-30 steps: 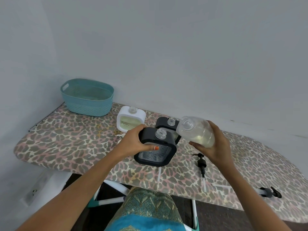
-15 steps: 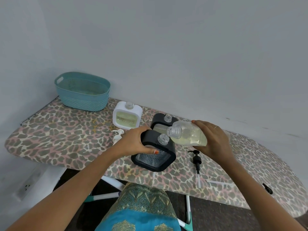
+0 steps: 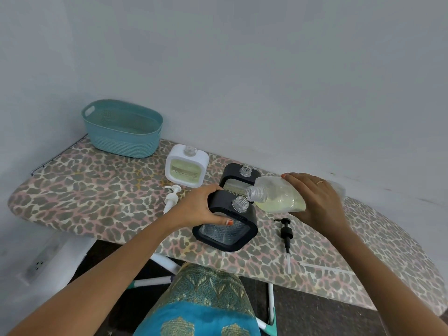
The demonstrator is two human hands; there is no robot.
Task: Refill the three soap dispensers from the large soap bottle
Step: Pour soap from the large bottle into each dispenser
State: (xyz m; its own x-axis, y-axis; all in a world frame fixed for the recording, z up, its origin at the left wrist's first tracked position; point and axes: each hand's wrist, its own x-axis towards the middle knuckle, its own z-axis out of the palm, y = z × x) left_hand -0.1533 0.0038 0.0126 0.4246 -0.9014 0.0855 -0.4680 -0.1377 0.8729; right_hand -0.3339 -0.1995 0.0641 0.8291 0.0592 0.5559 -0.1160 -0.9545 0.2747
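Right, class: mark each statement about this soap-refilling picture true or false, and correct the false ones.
1. The right hand holds the large soap bottle tilted towards the front black dispenser. True.
2. The white dispenser has its pump screwed on. False: its neck is open, and a white pump lies on the board beside it.
3. The left hand grips the front black dispenser. True.
4. The black pump lies inside the teal basket. False: it lies on the board, right of the front black dispenser.
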